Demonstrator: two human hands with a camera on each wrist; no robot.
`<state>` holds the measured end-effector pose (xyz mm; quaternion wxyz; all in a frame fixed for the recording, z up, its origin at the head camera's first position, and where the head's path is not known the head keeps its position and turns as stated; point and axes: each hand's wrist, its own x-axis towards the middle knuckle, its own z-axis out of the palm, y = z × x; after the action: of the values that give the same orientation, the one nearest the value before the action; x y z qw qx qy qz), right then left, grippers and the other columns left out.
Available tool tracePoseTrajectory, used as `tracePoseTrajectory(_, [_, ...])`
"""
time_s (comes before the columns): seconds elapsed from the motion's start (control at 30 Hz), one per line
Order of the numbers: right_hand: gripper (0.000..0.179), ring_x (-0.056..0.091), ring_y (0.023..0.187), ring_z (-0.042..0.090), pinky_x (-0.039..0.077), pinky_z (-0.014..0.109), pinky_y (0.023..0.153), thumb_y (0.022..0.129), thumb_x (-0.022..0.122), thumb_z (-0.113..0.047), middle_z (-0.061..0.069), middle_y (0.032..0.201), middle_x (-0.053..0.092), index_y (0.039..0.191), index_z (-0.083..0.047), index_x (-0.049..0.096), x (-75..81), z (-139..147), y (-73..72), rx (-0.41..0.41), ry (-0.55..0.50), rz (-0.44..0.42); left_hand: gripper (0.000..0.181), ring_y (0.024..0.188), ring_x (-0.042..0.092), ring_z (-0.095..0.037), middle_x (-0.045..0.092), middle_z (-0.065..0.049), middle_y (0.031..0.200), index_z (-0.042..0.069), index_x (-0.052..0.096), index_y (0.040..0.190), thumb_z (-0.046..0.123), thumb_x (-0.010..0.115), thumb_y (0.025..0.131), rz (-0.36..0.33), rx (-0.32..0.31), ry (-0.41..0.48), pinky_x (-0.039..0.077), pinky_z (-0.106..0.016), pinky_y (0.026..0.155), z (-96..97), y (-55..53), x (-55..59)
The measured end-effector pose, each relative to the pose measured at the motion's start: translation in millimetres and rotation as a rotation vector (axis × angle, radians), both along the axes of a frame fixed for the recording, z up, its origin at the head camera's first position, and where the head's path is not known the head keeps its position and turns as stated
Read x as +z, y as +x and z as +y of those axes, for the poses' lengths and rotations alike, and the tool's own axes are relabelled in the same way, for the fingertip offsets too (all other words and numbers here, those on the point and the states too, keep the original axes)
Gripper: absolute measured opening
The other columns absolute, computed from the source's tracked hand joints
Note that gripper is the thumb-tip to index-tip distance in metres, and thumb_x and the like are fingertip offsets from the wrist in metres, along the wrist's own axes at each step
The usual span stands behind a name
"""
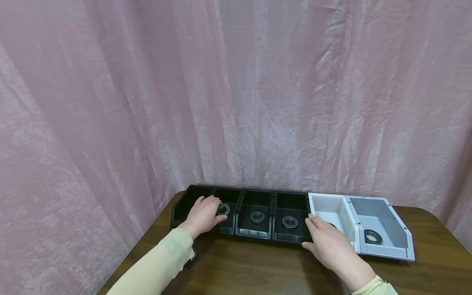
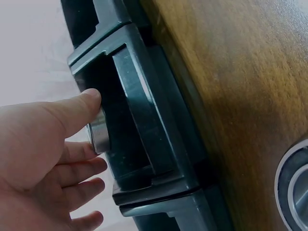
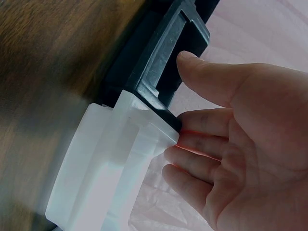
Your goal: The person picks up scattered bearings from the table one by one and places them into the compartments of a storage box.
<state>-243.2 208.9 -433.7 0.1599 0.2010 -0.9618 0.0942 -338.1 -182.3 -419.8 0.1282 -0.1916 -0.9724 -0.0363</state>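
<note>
My left hand pinches a ball bearing between thumb and fingers at the second black bin from the left. That same bearing shows past the fingers in the head view. My right hand has its fingers extended over the wall between the last black bin and the white bin. In the right wrist view, nothing lies between the thumb and fingers of my right hand. Bearings lie in the third bin and the fourth bin.
Several bins stand side by side along the wooden table's back edge, before a pink curtain. The grey bin at right holds a larger bearing. Another bearing lies on the wood below my left wrist.
</note>
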Motion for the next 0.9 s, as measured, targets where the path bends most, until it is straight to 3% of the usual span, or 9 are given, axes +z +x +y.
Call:
tracePoseTrajectory(0.33, [0.068,0.064,0.135,0.046,0.056,0.059,0.107,0.092,0.092,-0.029,0.029,0.148,0.063,0.14,0.012,0.066,-0.3,-0.3,-0.3,0.001,0.002,0.005,0.049,0.142,0.06,-0.038,0.073,-0.015,0.139,0.003,0.075,0.128,0.039,0.087,0.097,-0.034,0.032,-0.018,0.036,-0.066,0.125,1.8,-7.1,-7.6])
tracePoseTrajectory(0.9, [0.068,0.063,0.136,0.046,0.055,0.059,0.108,0.092,0.092,-0.029,0.029,0.148,0.064,0.14,0.012,0.067,-0.7,-0.5,-0.4,0.001,-0.001,0.011,0.045,0.138,0.063,-0.037,0.076,-0.013,0.133,0.004,0.076,0.126,0.037,0.087,0.098,-0.072,0.035,-0.004,0.033,-0.067,0.127,6.8,-9.9,-13.1])
